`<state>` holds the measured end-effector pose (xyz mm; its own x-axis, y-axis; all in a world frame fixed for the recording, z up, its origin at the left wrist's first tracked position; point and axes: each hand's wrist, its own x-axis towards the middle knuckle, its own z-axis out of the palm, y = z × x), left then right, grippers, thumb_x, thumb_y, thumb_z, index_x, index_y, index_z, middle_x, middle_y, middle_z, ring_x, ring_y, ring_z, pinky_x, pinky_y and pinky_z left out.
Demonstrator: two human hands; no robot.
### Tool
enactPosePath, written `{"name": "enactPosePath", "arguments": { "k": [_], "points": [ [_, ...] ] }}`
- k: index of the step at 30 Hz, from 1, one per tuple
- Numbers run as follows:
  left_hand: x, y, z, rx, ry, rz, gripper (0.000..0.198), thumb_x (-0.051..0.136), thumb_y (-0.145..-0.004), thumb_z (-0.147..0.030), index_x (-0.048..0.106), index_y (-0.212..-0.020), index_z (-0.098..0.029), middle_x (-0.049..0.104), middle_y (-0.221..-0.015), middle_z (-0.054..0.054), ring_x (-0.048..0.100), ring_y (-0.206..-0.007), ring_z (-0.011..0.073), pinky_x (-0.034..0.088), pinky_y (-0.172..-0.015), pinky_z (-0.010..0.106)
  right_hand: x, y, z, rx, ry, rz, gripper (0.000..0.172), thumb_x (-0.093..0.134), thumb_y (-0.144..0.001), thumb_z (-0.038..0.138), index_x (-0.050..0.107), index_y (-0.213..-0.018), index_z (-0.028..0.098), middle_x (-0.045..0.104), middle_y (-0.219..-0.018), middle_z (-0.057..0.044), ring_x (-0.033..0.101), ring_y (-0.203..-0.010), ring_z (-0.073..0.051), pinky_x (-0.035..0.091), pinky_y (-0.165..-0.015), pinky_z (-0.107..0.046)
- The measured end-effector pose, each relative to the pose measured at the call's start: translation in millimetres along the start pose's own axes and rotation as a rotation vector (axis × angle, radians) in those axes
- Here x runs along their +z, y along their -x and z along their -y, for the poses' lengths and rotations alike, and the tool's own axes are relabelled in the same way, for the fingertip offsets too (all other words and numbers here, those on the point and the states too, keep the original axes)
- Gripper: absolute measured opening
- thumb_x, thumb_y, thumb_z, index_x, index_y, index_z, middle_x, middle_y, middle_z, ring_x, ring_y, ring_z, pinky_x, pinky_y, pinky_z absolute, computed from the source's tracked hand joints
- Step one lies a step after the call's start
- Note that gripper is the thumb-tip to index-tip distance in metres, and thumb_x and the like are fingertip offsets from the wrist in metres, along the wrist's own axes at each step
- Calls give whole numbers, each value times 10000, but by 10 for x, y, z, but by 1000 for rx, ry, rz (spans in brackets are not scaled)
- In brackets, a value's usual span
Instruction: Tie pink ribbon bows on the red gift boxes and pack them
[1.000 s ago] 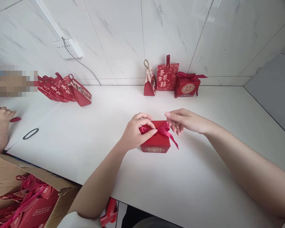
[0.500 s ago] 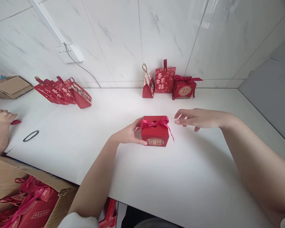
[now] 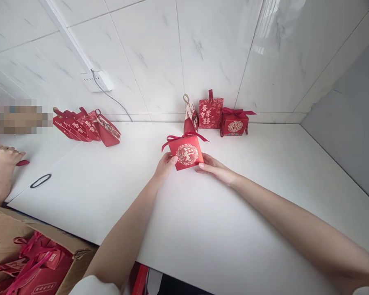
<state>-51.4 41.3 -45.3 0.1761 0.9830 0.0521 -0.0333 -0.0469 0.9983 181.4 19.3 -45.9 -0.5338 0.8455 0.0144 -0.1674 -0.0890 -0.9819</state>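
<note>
A red gift box (image 3: pixel 187 152) with a round gold emblem and a ribbon bow on top is held between both hands, its front tilted up toward me. My left hand (image 3: pixel 165 166) grips its left side, thumb on the front face. On the lower right corner my right hand (image 3: pixel 217 169) is closed, its thumb at the edge and the other fingers partly hidden behind. Just beyond stand a narrow red box (image 3: pixel 190 119) with a loop, partly covered by the held one, a flat red box (image 3: pixel 211 112) with white lettering, and a bow-tied red box (image 3: pixel 235 123).
Several red boxes (image 3: pixel 89 127) lean in a row at the left by the wall. A black ring (image 3: pixel 40 181) lies near another person's hand (image 3: pixel 7 157). At lower left, a cardboard carton (image 3: pixel 76 262) holds red ribboned boxes. A cable hangs from the wall socket (image 3: pixel 96 81).
The gift box has been lifted and tilted back, moving slightly left and away from me. My right hand has come in from the right and taken hold of it.
</note>
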Motion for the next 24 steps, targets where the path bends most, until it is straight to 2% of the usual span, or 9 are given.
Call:
{"name": "enactPosePath", "arguments": {
  "k": [2,5,8,11,15,19,21,24],
  "points": [
    [7,16,-20,-14,-18,19,661,674,-780,-593,570,-1239,-129,629,-1281,171,599,-1183,303,431,-1030,438,30,-15,-53,-31,2,-19,697,686,-843,491,402,-1433,249,333,-1581,-99,382,-1412,-281,431,-1106,-449],
    [14,41,-46,-9,-63,45,635,649,-802,-596,599,-1224,-125,642,-1268,170,606,-1167,305,449,-1008,428,-11,-28,-86,-51,24,-30,760,743,-795,452,396,-1438,240,408,-1527,-118,461,-1344,-294,424,-1105,-476],
    [0,55,-39,41,-115,150,594,605,-847,-575,615,-1256,-145,648,-1280,150,598,-1184,306,447,-1020,422,-67,-43,-112,-52,35,-52,817,788,-743,388,391,-1443,244,468,-1468,-117,521,-1273,-291,417,-1106,-492],
    [-37,53,17,92,-185,228,626,575,-869,-569,564,-1349,-167,623,-1317,144,597,-1186,313,458,-1015,434,-105,-55,-135,-51,18,-57,794,792,-720,310,422,-1420,256,513,-1420,-103,561,-1209,-279,440,-1077,-495],
    [-68,45,95,162,-345,204,770,643,-819,-560,445,-1458,-178,596,-1310,158,584,-1193,324,445,-1043,474,-138,-51,-140,-7,-76,-7,639,759,-731,226,520,-1322,265,576,-1353,-75,601,-1142,-258,501,-1001,-461],
    [-4,71,81,269,-507,128,873,703,-783,-504,322,-1526,-251,569,-1301,128,609,-1121,286,482,-1007,457,-153,-43,-128,17,-176,-12,511,693,-767,203,569,-1260,253,640,-1269,-61,617,-1130,-256,507,-997,-458],
    [49,97,47,273,-536,88,868,687,-801,-495,282,-1539,-283,560,-1308,114,610,-1102,259,510,-969,427,-153,-41,-114,24,-204,-26,477,661,-780,208,579,-1248,249,645,-1270,-62,608,-1152,-268,514,-989,-471],
    [106,126,2,202,-530,38,776,635,-835,-524,339,-1515,-297,588,-1247,96,626,-1050,231,527,-934,409,-150,-35,-92,38,-199,-25,449,641,-803,233,585,-1248,242,626,-1313,-70,584,-1195,-281,507,-1001,-487]
  ]
}}
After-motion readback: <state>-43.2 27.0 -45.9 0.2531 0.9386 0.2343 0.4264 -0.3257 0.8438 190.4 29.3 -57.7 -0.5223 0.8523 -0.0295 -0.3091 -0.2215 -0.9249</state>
